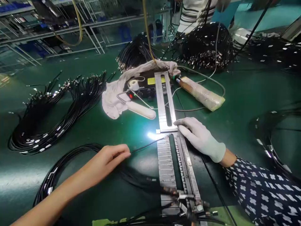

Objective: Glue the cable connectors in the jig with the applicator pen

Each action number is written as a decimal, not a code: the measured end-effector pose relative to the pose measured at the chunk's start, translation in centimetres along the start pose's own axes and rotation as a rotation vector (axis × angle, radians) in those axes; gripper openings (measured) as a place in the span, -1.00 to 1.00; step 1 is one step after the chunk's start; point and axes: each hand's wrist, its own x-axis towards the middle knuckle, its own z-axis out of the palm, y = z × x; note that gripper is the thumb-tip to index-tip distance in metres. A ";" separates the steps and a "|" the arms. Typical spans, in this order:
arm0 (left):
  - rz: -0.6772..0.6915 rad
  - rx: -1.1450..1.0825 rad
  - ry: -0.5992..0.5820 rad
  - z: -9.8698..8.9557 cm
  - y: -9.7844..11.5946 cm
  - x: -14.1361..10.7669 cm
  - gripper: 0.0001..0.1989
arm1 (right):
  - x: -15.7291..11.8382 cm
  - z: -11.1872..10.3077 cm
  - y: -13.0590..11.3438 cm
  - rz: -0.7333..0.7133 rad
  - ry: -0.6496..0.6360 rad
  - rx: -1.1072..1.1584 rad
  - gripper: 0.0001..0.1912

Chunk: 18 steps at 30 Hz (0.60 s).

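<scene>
My bare left hand [115, 157] pinches a thin black cable [144, 146], which runs right to the slotted metal fixture [166, 157]. In a white glove, my right hand [197, 135] rests its fingertips on the lower end of a flat metal plate [162, 103] with a long slot, at the top of the fixture. The cable's far end meets the fixture just below this plate. A bright glow [154, 136] shines at the fixture's left edge, beside the cable. Blurred cable ends with metal connectors [185, 197] lie across the fixture's lower part.
Behind the plate stands a black control box [148, 94] partly under a white cloth [113, 100], with a white-handled tool [141, 110] before it. A wrapped tool [202, 94] lies right. Cable bundles [70, 110] lie left and at the back [207, 47]. A person [195, 14] is beyond.
</scene>
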 end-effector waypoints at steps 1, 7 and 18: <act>-0.018 0.026 -0.024 0.1 -0.2 -0.4 -0.61 | -0.3 0.0 -0.1 0.007 -0.011 -0.008 -0.70; 0.142 0.358 0.152 2.0 -0.2 0.3 -0.76 | -3.7 0.1 0.8 0.087 0.070 0.042 -0.63; 0.533 0.072 0.223 4.1 2.7 6.0 -0.80 | -4.2 0.7 2.0 0.131 0.166 0.182 -0.67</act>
